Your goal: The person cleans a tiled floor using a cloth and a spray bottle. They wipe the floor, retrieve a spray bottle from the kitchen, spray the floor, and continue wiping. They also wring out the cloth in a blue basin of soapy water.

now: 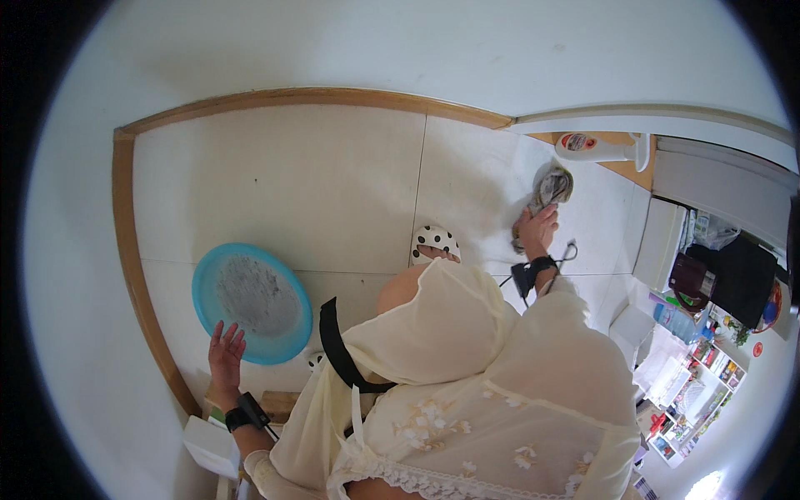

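My right hand (539,230) presses a crumpled grey-brown cloth (552,187) against the pale floor tiles (325,181). Near the wall above it, a white spray bottle (594,148) with a red label lies in view by the doorway corner. My left hand (226,356), its fingers spread, is at the lower rim of a round blue plastic basin (302,312); whether it touches the rim I cannot tell. Murky grey water with dark specks appears in the basin. Black bands with small devices are strapped to both wrists. A polka-dot slipper (437,240) shows beside my knee.
A wooden baseboard (300,97) runs along the wall and down the left side. A white bin or box (212,447) stands near my left forearm. At the right are a white cabinet (659,237), a dark bag (690,278), water bottles and shelves with small items.
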`<control>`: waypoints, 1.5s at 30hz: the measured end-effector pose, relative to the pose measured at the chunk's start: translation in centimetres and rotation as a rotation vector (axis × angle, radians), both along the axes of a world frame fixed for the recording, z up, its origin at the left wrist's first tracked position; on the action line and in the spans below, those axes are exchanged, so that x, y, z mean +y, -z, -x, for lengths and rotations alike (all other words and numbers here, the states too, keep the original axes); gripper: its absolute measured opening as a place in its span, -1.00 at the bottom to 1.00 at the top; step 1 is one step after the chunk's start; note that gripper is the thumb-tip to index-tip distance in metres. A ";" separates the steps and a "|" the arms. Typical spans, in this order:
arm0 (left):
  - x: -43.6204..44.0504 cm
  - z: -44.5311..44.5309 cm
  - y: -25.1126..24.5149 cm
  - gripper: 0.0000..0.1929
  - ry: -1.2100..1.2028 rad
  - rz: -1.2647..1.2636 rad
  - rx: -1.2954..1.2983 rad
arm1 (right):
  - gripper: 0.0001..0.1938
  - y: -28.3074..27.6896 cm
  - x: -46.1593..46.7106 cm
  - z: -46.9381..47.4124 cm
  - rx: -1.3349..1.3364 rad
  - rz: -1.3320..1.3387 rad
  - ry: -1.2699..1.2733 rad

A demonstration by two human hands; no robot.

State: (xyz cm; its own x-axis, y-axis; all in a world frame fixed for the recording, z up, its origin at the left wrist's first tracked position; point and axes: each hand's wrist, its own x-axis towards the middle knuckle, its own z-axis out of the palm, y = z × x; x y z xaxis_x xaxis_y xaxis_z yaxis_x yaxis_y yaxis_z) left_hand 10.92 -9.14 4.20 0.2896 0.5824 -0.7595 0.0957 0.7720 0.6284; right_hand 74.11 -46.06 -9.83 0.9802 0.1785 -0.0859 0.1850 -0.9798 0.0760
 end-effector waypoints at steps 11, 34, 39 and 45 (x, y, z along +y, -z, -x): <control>-0.2 -0.2 -1.4 -0.32 -0.015 -0.062 0.018 | -0.07 -0.1 21.1 10.9 0.340 -0.273 -0.674; -7.3 5.1 -4.0 -0.35 -0.371 -0.098 0.045 | -0.37 -0.3 36.3 21.3 0.271 -0.236 -1.944; -7.8 6.3 -3.2 -0.34 -0.435 -0.090 0.067 | -0.33 -0.3 41.0 19.1 0.223 -0.260 -1.374; -9.7 5.0 1.7 -0.31 -0.482 0.124 0.129 | -0.18 -0.4 50.7 22.4 0.372 -0.301 -1.161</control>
